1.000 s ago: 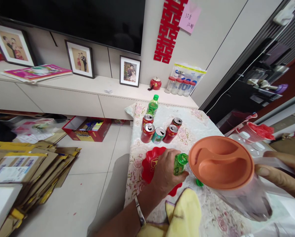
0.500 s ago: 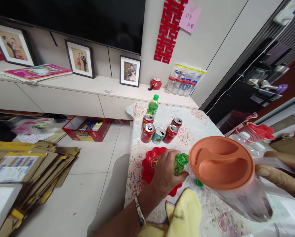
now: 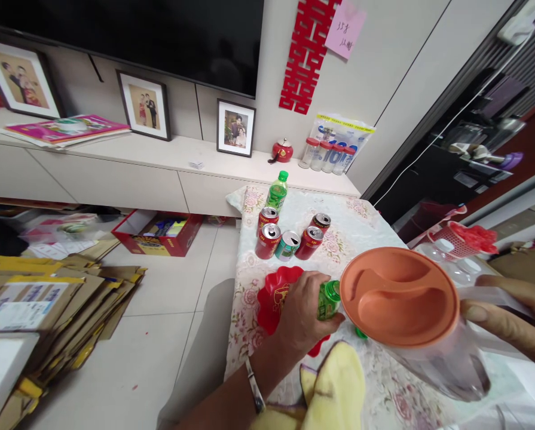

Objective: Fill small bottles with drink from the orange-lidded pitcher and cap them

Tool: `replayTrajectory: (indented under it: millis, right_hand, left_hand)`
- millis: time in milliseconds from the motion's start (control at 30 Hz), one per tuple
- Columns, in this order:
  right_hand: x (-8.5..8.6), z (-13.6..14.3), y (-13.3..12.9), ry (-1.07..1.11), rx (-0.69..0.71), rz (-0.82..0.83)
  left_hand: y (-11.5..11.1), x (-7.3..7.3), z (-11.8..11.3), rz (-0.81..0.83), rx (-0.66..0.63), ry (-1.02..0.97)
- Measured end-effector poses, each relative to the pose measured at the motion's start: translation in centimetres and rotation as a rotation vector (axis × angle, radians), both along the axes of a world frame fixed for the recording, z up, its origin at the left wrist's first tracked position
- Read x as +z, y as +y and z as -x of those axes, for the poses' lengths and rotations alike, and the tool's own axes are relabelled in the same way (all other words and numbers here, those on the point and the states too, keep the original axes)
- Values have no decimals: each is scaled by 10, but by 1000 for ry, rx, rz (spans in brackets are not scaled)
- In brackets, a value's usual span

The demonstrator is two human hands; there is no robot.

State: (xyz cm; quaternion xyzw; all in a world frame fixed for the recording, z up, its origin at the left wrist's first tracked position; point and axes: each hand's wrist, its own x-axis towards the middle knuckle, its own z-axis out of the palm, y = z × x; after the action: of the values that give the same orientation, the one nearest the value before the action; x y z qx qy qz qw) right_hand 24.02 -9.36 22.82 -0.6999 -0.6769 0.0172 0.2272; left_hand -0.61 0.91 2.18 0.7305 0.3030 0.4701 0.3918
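My left hand (image 3: 306, 312) wraps round a small green bottle (image 3: 328, 300), uncapped a moment ago and now with its mouth against the orange lid's edge. My right hand (image 3: 509, 316) grips the handle of a clear plastic pitcher (image 3: 437, 364), which tilts toward the bottle. An orange lid (image 3: 399, 298) covers the pitcher's top. A green cap (image 3: 361, 333) lies on the table, partly hidden under the pitcher. Beneath my left hand is a red scalloped tray (image 3: 271, 298). Yellow cloth (image 3: 336, 388) lies near my left wrist.
Several opened drink cans (image 3: 287, 246) and a capped green bottle (image 3: 277, 192) stand farther back on the flowered tablecloth (image 3: 249, 322). A red basket (image 3: 464, 239) and clear plastic bottles (image 3: 442, 249) are at the right. Flattened cardboard (image 3: 83, 316) is piled on the floor at left.
My left hand has tipped the green bottle slightly toward the pitcher and moved a little right. The pitcher has shifted slightly left, closing the gap between them.
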Motion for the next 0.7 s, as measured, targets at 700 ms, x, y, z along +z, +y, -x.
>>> replayTrajectory:
  millis: [700]
  right_hand:
    - [-13, -10, -9, 136, 37, 122]
  left_hand:
    - [2, -1, 0, -18, 23, -19]
